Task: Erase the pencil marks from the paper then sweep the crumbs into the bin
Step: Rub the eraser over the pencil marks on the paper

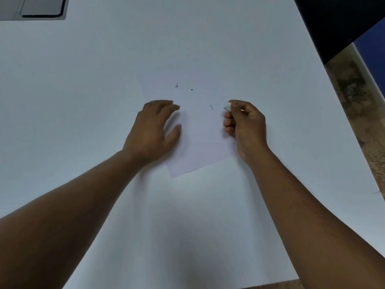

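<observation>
A white sheet of paper [200, 126] lies tilted on the white table [83, 90]. A few dark eraser crumbs [176, 86] sit on its upper part, with another curl near the right edge. My left hand [153, 130] rests flat on the paper's left side, fingers relaxed and spread. My right hand [243, 124] is at the paper's right edge and pinches a small white eraser [227, 106] between thumb and fingertips. I see no pencil marks on the sheet. No bin is in view.
A grey recessed panel [39, 7] sits in the table's far left corner. A dark object [337, 19] covers the far right corner. The table's right edge runs along a speckled brown floor [358, 105].
</observation>
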{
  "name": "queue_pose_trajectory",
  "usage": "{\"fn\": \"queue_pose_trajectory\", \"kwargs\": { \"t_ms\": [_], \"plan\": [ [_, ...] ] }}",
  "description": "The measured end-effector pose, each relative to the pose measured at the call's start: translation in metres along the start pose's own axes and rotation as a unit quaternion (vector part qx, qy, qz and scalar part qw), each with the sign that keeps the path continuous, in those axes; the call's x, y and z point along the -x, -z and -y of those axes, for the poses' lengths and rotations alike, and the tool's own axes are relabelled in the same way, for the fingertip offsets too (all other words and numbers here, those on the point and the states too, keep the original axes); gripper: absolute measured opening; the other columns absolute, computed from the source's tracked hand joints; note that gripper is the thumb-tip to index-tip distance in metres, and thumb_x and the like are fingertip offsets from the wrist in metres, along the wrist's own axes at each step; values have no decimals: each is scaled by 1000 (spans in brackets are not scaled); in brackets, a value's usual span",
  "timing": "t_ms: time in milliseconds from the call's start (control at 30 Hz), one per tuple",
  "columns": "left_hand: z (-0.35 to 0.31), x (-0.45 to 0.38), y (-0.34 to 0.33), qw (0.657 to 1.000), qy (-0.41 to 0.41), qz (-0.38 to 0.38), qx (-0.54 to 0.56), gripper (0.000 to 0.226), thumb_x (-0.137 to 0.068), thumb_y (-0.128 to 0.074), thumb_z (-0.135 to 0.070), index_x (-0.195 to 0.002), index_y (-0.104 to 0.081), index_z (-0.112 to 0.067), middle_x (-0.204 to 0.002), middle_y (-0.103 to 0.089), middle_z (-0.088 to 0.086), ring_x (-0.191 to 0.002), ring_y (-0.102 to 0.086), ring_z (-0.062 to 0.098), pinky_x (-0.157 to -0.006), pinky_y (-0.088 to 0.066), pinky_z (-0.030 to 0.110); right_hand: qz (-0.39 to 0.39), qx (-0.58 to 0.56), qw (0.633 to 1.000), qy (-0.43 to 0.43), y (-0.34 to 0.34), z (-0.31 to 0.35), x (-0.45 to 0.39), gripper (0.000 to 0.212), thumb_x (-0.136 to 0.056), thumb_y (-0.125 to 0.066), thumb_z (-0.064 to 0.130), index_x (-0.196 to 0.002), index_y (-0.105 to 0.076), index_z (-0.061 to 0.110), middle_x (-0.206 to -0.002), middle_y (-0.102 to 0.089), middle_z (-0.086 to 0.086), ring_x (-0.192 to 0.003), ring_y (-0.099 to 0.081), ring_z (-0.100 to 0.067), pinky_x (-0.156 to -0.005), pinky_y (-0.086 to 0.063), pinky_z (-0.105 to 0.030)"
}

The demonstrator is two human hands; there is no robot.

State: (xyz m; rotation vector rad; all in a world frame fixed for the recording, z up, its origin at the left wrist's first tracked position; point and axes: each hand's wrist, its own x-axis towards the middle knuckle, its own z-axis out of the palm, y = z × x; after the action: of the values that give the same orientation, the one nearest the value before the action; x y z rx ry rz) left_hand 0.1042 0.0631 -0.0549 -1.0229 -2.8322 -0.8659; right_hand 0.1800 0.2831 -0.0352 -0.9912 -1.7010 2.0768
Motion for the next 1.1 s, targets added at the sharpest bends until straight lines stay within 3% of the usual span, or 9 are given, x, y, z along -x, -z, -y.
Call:
{"fn": "queue_pose_trajectory", "kwargs": {
  "t_ms": [167,333,467,600,700,800,867,1000,1100],
  "plan": [
    [12,21,9,984,-35,151,-83,95,-90,-38,-76,-163,-22,-17,-171,-17,6,-159,-7,23,-128,-8,43,19,-27,999,0,0,2,3,12,-94,-63,11,-103,-69,5,-80,-64,-8,-61,-59,-13,-60,-52,-25],
    [12,22,7,968,-41,203,-144,109,-84,-23,-92,-164,5,-24,-171,16,-1,-156,21,15,-128,7,43,35,-2,999,-5,-3,9,13,22,-87,-72,10,-107,-71,3,-86,-68,-9,-69,-63,-16,-70,-55,-27],
    [11,21,8,961,-38,225,-156,123,-75,-21,-100,-163,10,-19,-170,22,-1,-155,26,15,-128,9,44,68,142,987,45,-23,-4,42,20,-88,-72,16,-107,-72,9,-83,-72,-6,-67,-67,-15,-68,-57,-30],
    [8,21,10,961,-33,228,-152,134,-68,-15,-104,-162,12,-12,-170,22,1,-155,26,15,-128,9,43,139,364,900,193,-41,-21,76,12,-88,-70,25,-92,-76,16,-78,-71,6,-72,-65,-8,-71,-55,-29],
    [7,22,10,962,-39,219,-156,132,-68,-10,-99,-162,9,-10,-170,19,4,-156,22,17,-127,10,42,146,418,860,254,-51,-28,81,13,-89,-67,24,-93,-76,15,-78,-66,2,-74,-61,-10,-72,-52,-31],
    [9,23,8,966,-45,206,-152,125,-71,-10,-92,-163,7,-9,-171,16,6,-157,19,19,-128,8,42,151,431,844,281,-57,-33,79,22,-91,-67,24,-109,-75,14,-84,-64,1,-78,-61,-10,-74,-52,-26],
    [10,23,8,968,-48,199,-147,122,-73,-11,-89,-163,6,-8,-171,14,7,-157,17,19,-128,7,42,154,440,835,294,-61,-35,79,22,-92,-65,23,-107,-75,11,-82,-63,-1,-76,-61,-12,-72,-51,-26],
    [9,22,8,965,-40,211,-153,129,-71,-13,-98,-162,10,-9,-171,18,5,-156,21,17,-128,7,43,87,508,789,336,-59,-34,71,23,-93,-59,23,-77,-68,9,-70,-53,-4,-62,-52,-19,-57,-41,-29],
    [9,22,8,963,-34,219,-153,135,-69,-18,-104,-162,13,-11,-170,22,3,-155,25,16,-128,7,44,14,530,797,289,-40,-26,56,38,-96,-54,27,-61,-44,14,-61,-44,-3,-57,-45,-21,-55,-29,-28]
  ]
}}
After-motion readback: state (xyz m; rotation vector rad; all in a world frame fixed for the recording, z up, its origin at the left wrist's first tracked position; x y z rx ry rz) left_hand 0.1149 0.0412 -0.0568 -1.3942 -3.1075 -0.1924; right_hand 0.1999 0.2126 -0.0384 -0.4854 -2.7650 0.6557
